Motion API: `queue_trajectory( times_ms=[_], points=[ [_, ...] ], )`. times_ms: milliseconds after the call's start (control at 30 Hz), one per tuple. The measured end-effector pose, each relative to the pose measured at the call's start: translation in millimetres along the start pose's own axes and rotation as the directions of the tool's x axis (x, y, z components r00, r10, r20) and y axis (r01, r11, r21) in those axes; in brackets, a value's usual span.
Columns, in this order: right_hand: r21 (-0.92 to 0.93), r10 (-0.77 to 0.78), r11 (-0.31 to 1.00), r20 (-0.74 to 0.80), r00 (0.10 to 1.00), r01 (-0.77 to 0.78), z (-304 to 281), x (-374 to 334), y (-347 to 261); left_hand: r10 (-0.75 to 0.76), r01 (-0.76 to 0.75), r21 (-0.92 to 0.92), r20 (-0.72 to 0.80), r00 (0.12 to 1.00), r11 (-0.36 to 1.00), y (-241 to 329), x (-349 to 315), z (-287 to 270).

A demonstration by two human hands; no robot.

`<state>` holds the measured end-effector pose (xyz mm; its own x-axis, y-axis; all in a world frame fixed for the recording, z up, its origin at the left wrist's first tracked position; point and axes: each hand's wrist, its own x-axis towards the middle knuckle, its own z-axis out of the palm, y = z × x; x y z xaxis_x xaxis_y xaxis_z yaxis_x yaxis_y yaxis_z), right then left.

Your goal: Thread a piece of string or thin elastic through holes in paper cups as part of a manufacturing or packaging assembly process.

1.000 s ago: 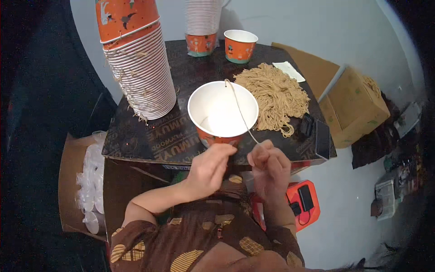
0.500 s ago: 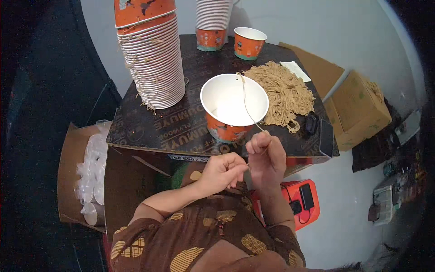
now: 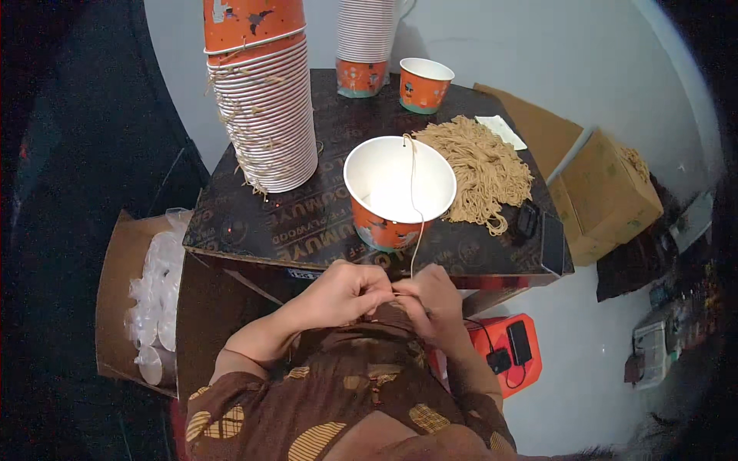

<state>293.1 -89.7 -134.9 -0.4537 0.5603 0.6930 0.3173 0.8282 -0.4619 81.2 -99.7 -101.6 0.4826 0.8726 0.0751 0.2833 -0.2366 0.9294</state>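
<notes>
An orange paper bucket (image 3: 388,233) with a white inside stands upright near the front edge of the table. A tan string (image 3: 417,250) is threaded at a hole in its far rim, crosses the mouth and hangs over the near rim to my hands. Just below the table edge, my left hand (image 3: 346,293) pinches the string's end between thumb and fingers. Close against it, my right hand (image 3: 432,301) has its fingers closed on the same string. The exact bit between the fingertips is mostly hidden.
A tall stack of strung buckets (image 3: 267,123) stands at left, another stack (image 3: 361,46) and a single bucket (image 3: 424,92) behind. A heap of tan strings (image 3: 484,173) lies right of the bucket. Cardboard boxes (image 3: 607,200) flank the table, with a red stool (image 3: 530,330) below right.
My right hand has come down and left from near the bucket's rim to meet my left hand. The string's near stretch now hangs lower. The view has tilted slightly.
</notes>
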Motion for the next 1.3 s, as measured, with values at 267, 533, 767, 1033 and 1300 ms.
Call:
queue_trajectory(
  times_ms=[267, 533, 767, 1033, 1300],
  points=[
    [-0.020, 0.082, 0.996, -0.274, 0.958, -0.091, -6.5, 3.4, 7.1, 0.686, -0.336, 0.765, -0.184, 0.704, 0.550, 14.0, 27.8, -44.8],
    [-0.134, 0.049, 0.980, -0.555, 0.830, -0.147, -6.3, 12.7, 17.8, 0.658, -0.295, 0.853, -0.074, 0.749, 0.431, -3.9, 51.0, -52.6],
    [-0.237, -0.058, 0.969, -0.513, 0.856, -0.076, 0.9, 24.0, 28.1, 0.636, -0.351, 0.751, -0.117, 0.763, 0.559, 6.6, 46.1, -40.6],
    [-0.263, -0.083, 0.964, -0.476, 0.875, -0.051, 18.3, 26.3, 39.6, 0.594, -0.292, 0.731, -0.187, 0.783, 0.616, 17.1, 51.1, -56.6],
    [-0.264, -0.069, 0.963, -0.444, 0.893, -0.057, 22.2, 30.6, 44.8, 0.124, -0.051, 0.474, -0.125, 0.984, 0.879, 40.3, 71.8, -73.6]
  ],
)
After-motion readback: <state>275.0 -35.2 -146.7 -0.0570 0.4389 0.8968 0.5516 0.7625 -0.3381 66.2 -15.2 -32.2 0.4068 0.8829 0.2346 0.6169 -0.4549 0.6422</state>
